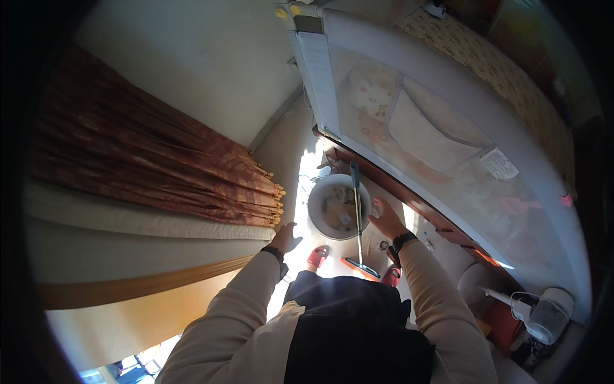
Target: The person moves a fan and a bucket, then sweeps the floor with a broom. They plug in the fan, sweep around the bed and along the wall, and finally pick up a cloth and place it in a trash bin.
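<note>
A round white basin (316, 224) with several mixed items inside stands on the floor before me. Across its right part lies a broom (359, 216) with a grey grip, metal handle and orange-edged head, the head resting between my red slippers (317, 257). My right hand (386, 220) is at the basin's right rim, fingers spread; whether it touches the rim I cannot tell. My left hand (287, 238) hangs to the lower left of the basin, apart from it, with nothing in it and its fingers apart.
Red-brown patterned curtains (192, 168) hang at the left. A bed's pale mesh guard rail (431, 120) curves along the right above a dark wooden base (403, 194). A white appliance with a clear container (549, 317) is at the lower right. A small picture (383, 246) lies on the floor.
</note>
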